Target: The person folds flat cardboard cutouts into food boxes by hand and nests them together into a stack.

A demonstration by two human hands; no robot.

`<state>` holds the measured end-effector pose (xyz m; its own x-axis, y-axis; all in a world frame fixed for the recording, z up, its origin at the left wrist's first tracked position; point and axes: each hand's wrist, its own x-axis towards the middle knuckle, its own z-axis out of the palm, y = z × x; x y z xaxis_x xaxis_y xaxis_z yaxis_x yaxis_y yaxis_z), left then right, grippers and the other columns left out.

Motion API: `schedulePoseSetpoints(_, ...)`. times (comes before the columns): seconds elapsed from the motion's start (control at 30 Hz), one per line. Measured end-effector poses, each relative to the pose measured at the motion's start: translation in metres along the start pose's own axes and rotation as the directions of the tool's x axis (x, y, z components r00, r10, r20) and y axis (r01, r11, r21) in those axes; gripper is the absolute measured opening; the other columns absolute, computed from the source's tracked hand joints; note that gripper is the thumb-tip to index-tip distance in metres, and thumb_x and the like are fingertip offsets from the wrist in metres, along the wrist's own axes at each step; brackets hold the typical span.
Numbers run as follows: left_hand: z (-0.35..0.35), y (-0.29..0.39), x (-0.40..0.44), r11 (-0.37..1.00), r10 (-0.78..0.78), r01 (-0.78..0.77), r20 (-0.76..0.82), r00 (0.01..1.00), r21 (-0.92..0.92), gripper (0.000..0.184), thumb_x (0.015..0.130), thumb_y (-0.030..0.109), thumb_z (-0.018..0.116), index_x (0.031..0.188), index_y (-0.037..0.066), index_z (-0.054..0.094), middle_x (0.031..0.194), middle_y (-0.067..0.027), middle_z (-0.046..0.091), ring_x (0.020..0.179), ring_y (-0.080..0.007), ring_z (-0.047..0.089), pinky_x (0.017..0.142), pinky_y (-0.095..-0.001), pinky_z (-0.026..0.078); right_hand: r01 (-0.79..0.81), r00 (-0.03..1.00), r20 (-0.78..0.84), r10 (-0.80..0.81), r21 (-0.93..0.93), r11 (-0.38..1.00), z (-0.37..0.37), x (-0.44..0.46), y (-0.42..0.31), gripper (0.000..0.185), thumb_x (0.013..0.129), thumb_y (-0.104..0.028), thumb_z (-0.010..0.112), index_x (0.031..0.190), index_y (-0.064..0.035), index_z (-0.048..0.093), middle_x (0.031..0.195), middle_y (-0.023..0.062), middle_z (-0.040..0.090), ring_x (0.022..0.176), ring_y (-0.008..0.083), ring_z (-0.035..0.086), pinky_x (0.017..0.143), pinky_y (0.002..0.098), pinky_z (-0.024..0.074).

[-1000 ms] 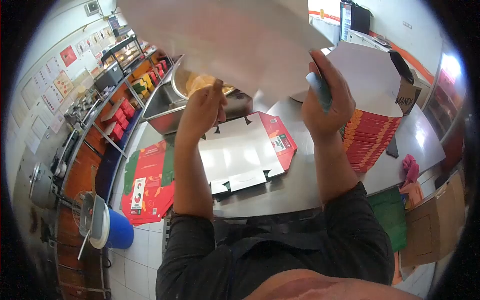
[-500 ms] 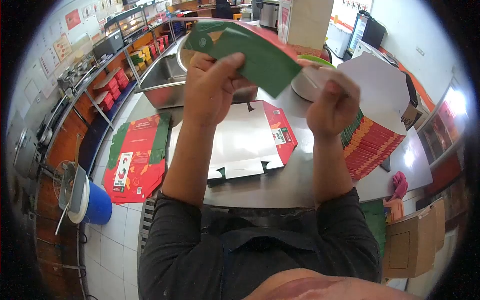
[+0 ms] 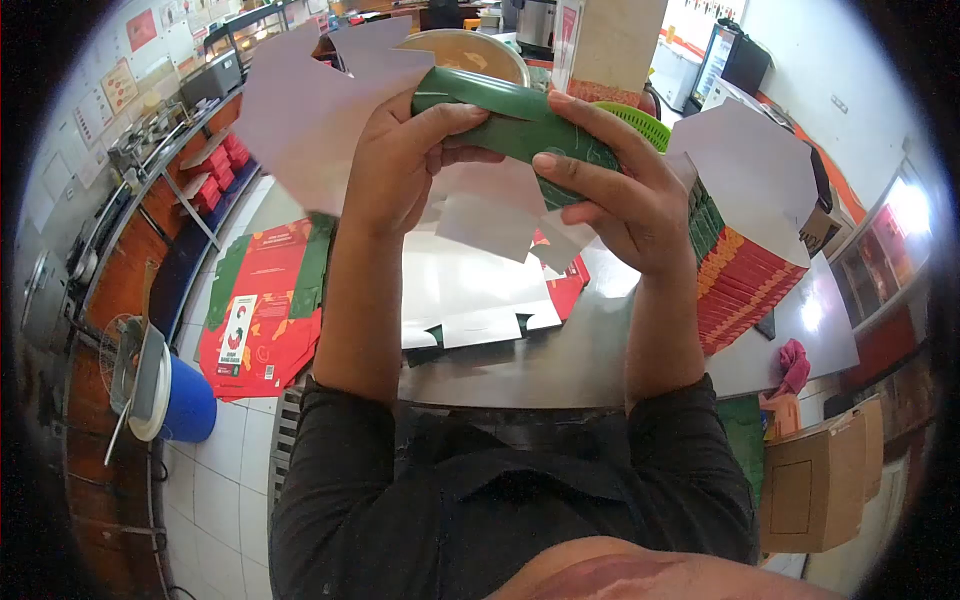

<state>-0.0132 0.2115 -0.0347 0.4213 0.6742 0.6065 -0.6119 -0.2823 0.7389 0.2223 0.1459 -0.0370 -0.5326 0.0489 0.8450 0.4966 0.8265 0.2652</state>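
Held up over the table is a cardboard box blank, its green side panel [image 3: 500,100] bent along a crease and its plain white inner face [image 3: 320,130] spread out to the left. My left hand [image 3: 395,170] grips the near green edge, thumb on top. On the other end, my right hand [image 3: 635,195] presses its fingers on the green flap. Below both hands, another flat blank [image 3: 470,315] lies white side up on the steel table [image 3: 520,380], with red print at its right edge.
To the right stands a row of red folded boxes [image 3: 750,285]. Flat red and green blanks [image 3: 262,320] lie at the left. A blue bucket [image 3: 190,400] is on the floor. Behind my hands are a large bowl [image 3: 475,50] and a green basket [image 3: 640,122]. A pink cloth [image 3: 793,368] hangs at right.
The blank has turned, so its white inner face now spreads to the left. My right hand has moved left, closer to my left hand, onto the green flap.
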Motion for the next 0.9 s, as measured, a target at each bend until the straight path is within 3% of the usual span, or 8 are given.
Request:
schedulePoseSetpoints(0.13, 0.01, 0.004, -0.006, 0.98, -0.042, 0.04, 0.007, 0.999, 0.193, 0.03, 0.098, 0.015, 0.07, 0.121, -0.004, 0.065, 0.107, -0.0128, 0.074, 0.092, -0.0251, 0.076, 0.078, -0.0377, 0.064, -0.055, 0.995, -0.076, 0.058, 0.04, 0.998, 0.003, 0.001, 0.0, 0.044, 0.079, -0.036, 0.078, 0.113, -0.0082, 0.079, 0.138, 0.0253, 0.063, 0.125, 0.0383, 0.064, 0.1, 0.0426, 0.0555)
schedulePoseSetpoints(0.2, 0.012, 0.002, -0.007, 0.978, -0.06, 0.055, 0.018, 0.998, 0.199, 0.031, 0.098, 0.016, 0.071, 0.121, -0.003, 0.065, 0.106, -0.0131, 0.075, 0.091, -0.0253, 0.077, 0.077, -0.0364, 0.064, -0.052, 0.991, -0.119, 0.063, 0.095, 0.994, 0.0, 0.001, 0.001, 0.044, 0.075, -0.033, 0.081, 0.11, -0.0064, 0.08, 0.137, 0.0253, 0.063, 0.127, 0.0387, 0.063, 0.1, 0.0437, 0.0556)
schedulePoseSetpoints(0.33, 0.014, 0.001, -0.008, 0.99, -0.111, 0.107, 0.037, 0.993, 0.095, 0.031, 0.097, 0.015, 0.072, 0.121, -0.003, 0.066, 0.103, -0.0133, 0.076, 0.092, -0.0249, 0.077, 0.076, -0.0344, 0.064, -0.051, 0.982, -0.168, 0.09, 0.222, 0.974, 0.0, 0.001, 0.002, 0.043, 0.07, -0.024, 0.087, 0.11, -0.0093, 0.081, 0.138, 0.0167, 0.066, 0.13, 0.0347, 0.062, 0.106, 0.0434, 0.0521)
schedulePoseSetpoints(0.43, 0.022, -0.002, -0.009, 0.906, 0.029, -0.044, 0.044, 0.999, 0.42, 0.029, 0.097, 0.015, 0.072, 0.119, -0.003, 0.066, 0.099, -0.0144, 0.076, 0.09, -0.0247, 0.077, 0.074, -0.0344, 0.064, -0.043, 0.986, -0.151, 0.073, 0.193, 0.98, -0.004, -0.001, 0.005, 0.044, 0.069, -0.024, 0.087, 0.11, -0.0089, 0.081, 0.135, 0.0161, 0.068, 0.13, 0.036, 0.062, 0.106, 0.0442, 0.0522)
schedulePoseSetpoints(0.53, 0.031, 0.004, -0.015, 0.925, -0.066, 0.048, 0.036, 0.997, 0.376, 0.029, 0.097, 0.016, 0.071, 0.118, -0.003, 0.066, 0.096, -0.0156, 0.077, 0.087, -0.0246, 0.078, 0.072, -0.0338, 0.064, -0.042, 0.987, -0.149, 0.063, 0.145, 0.989, -0.007, 0.0, 0.004, 0.044, 0.068, -0.024, 0.087, 0.109, -0.0102, 0.081, 0.133, 0.0142, 0.07, 0.129, 0.0357, 0.062, 0.105, 0.0449, 0.0528)
schedulePoseSetpoints(0.63, 0.029, 0.012, -0.016, 0.974, -0.182, 0.17, 0.067, 0.981, 0.151, 0.029, 0.098, 0.017, 0.071, 0.117, -0.003, 0.065, 0.096, -0.0167, 0.077, 0.085, -0.0249, 0.078, 0.07, -0.0327, 0.064, -0.014, 0.988, -0.151, 0.028, 0.093, 0.996, -0.012, 0.003, -0.001, 0.043, 0.068, -0.025, 0.087, 0.109, -0.0128, 0.082, 0.132, 0.0111, 0.071, 0.129, 0.0339, 0.063, 0.104, 0.0451, 0.0537)
schedulePoseSetpoints(0.73, 0.026, 0.012, -0.015, 0.981, -0.192, 0.191, 0.118, 0.974, 0.019, 0.031, 0.098, 0.018, 0.071, 0.118, -0.004, 0.065, 0.095, -0.0169, 0.076, 0.086, -0.0253, 0.078, 0.07, -0.0324, 0.064, -0.011, 0.991, -0.135, 0.02, 0.07, 0.997, -0.012, 0.002, -0.002, 0.043, 0.067, -0.026, 0.087, 0.109, -0.0156, 0.082, 0.131, 0.0088, 0.071, 0.128, 0.0329, 0.063, 0.103, 0.0446, 0.0543)
schedulePoseSetpoints(0.9, 0.028, 0.005, -0.016, 0.954, -0.134, 0.117, 0.043, 0.99, 0.277, 0.03, 0.099, 0.02, 0.071, 0.117, -0.003, 0.066, 0.096, -0.0158, 0.076, 0.085, -0.0241, 0.078, 0.071, -0.0318, 0.063, -0.017, 0.99, -0.136, 0.029, 0.088, 0.996, -0.01, -0.002, 0.004, 0.043, 0.067, -0.023, 0.088, 0.11, -0.0169, 0.082, 0.131, 0.0083, 0.071, 0.127, 0.0324, 0.064, 0.104, 0.0438, 0.0543)
